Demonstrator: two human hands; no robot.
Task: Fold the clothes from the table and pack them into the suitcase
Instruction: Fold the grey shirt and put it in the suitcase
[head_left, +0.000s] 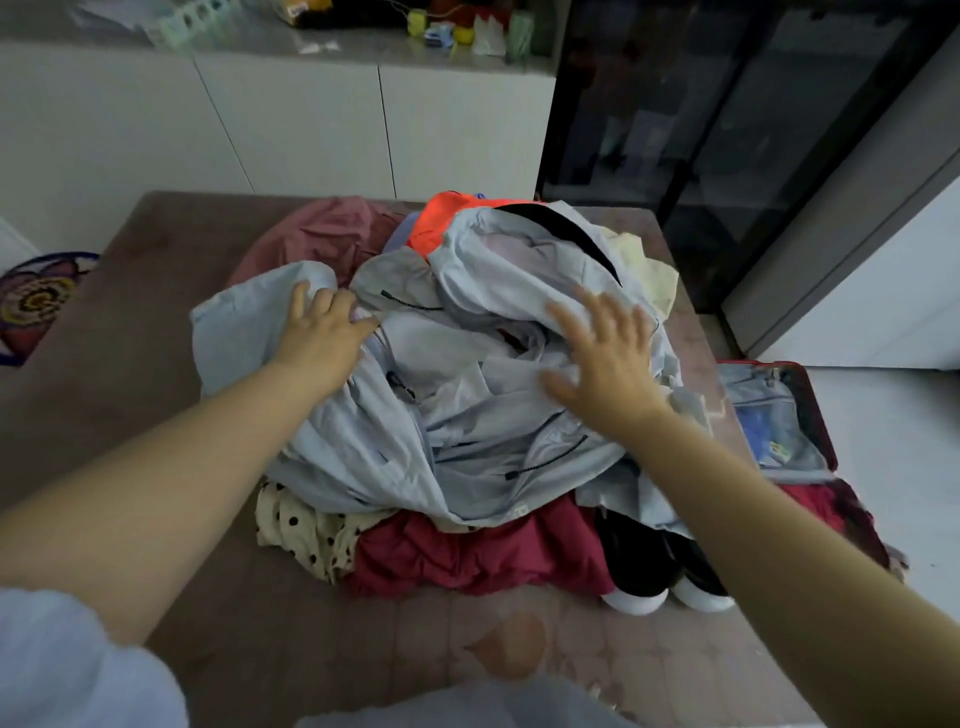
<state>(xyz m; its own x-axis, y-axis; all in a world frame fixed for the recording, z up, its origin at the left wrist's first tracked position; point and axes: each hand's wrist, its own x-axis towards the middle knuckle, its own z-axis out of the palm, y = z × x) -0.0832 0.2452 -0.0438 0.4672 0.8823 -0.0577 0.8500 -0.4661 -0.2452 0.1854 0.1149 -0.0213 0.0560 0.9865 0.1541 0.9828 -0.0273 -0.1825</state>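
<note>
Both our hands are reaching onto the light blue jacket (457, 374) right below them, left hand (324, 335) grabbing cloth, right hand (608, 358) spreading its fingers wide.

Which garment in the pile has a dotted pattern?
The cream garment at the near left, partly under the light blue jacket; it alone shows black dots.
</note>
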